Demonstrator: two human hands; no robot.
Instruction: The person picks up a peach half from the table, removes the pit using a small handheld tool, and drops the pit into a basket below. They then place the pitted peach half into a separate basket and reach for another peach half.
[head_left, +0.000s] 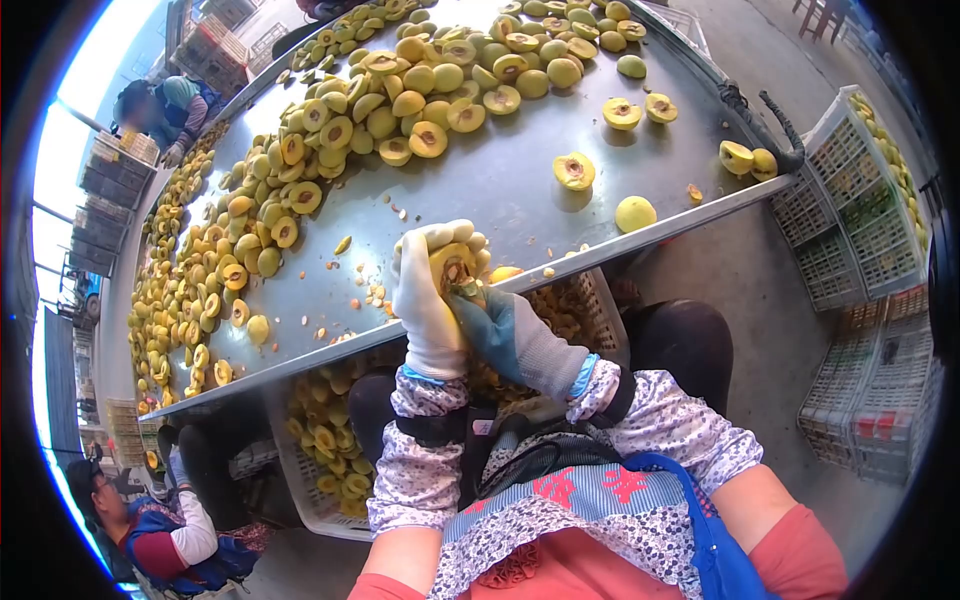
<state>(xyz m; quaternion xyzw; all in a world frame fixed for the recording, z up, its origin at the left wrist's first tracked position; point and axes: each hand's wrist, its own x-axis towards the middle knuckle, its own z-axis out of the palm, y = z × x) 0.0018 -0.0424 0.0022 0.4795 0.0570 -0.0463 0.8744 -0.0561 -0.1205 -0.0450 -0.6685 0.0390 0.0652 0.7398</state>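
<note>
My left hand point(428, 300), in a white glove, is closed around a halved yellow-green stone fruit point(455, 262) above the near edge of the metal table. Its cut face shows a brown, rough hollow. Against the lower side of that fruit presses my right hand point(520, 340), in a grey and blue-green glove, with fingers closed. Whatever those fingers pinch is too hidden to name. Bits of pit and kernel point(376, 295) lie on the table left of my hands. A whole-looking fruit point(635, 213) and a cut half point(574, 171) sit to the right.
Halved fruit point(330, 130) covers the back and left of the metal table point(690, 160). Below its edge stand a crate of fruit halves point(330, 440) and a basket of scraps point(605, 320). Stacked crates point(850, 210) are at right. Two people work at left.
</note>
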